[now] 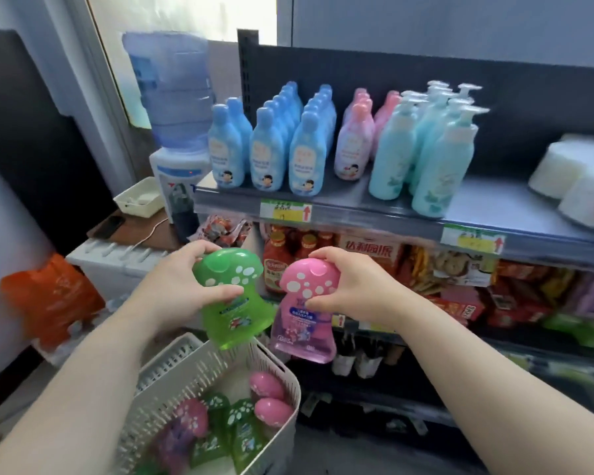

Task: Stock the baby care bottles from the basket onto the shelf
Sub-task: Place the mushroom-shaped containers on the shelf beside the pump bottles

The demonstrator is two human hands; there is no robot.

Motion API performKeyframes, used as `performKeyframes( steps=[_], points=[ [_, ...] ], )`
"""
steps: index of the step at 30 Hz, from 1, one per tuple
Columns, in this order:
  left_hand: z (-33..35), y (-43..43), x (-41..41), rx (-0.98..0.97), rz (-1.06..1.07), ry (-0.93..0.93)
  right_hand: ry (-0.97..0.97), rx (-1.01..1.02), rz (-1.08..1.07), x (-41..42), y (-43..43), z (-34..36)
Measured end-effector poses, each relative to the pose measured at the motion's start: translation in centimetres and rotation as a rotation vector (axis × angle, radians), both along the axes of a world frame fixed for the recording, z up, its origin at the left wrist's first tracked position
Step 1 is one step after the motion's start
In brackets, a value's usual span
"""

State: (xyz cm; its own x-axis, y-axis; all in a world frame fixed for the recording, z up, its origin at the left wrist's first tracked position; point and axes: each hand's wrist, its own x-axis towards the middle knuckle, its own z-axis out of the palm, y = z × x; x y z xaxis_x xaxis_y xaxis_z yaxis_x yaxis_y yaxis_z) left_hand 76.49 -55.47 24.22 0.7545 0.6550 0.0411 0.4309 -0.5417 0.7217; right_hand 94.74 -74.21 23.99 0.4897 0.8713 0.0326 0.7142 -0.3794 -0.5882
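Gripping two bottles at once, I am holding a translucent green plastic bottle with a white-spotted mushroom-shaped cap [234, 303] in my left hand [186, 279] and a matching translucent pink mushroom-capped bottle [306, 323] in my right hand [354, 286]. Each hand is curling its fingers over the cap while the thumb is pressing at the neck. I judge this is keeping the bodies hanging bottom-down and ready to stand.

Both bottles are hovering just above the white perforated plastic basket [186, 389]. More green and pink bottles [220, 430] are lying heaped inside it, so much stocking is remaining.

The dark metal top shelf [494, 200] is carrying rows of pale blue bottles [268, 149], pale pink bottles [354, 145] and teal pump bottles [436, 159], grouped by colour. The bare patch right of the pumps is looking like the likeliest spot.

The print on the held bottles' labels is blurring past reading. A yellow-and-green price tag [285, 210] on the shelf edge is showing a red arrow and illegible handwriting. A snack box [369, 250] on the tier below is reading 达利园派 in red.
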Motion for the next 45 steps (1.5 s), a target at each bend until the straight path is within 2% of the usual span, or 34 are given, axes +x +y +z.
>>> performKeyframes(
  steps=[7, 13, 27, 34, 45],
  points=[
    [6.0, -4.4, 6.2, 0.098, -0.200, -0.097, -0.045, 0.059, -0.101, 3.3, -7.0, 5.4],
    [9.1, -8.7, 12.0, 0.091, -0.360, -0.182, -0.081, 0.071, -0.170, 7.8, -12.6, 8.7],
    [14.7, -19.6, 26.3, 0.163, -0.552, -0.335, -0.334, 0.159, -0.280, 23.1, -21.3, 16.8],
    [15.3, -23.1, 32.1, 0.223, -0.550, -0.280, -0.312, 0.152, -0.276, 30.8, -21.5, 18.4],
    [12.1, -23.6, 38.0, 0.253, -0.475, -0.125, -0.269, 0.105, -0.222, 39.1, -16.9, 15.5]
  ],
)
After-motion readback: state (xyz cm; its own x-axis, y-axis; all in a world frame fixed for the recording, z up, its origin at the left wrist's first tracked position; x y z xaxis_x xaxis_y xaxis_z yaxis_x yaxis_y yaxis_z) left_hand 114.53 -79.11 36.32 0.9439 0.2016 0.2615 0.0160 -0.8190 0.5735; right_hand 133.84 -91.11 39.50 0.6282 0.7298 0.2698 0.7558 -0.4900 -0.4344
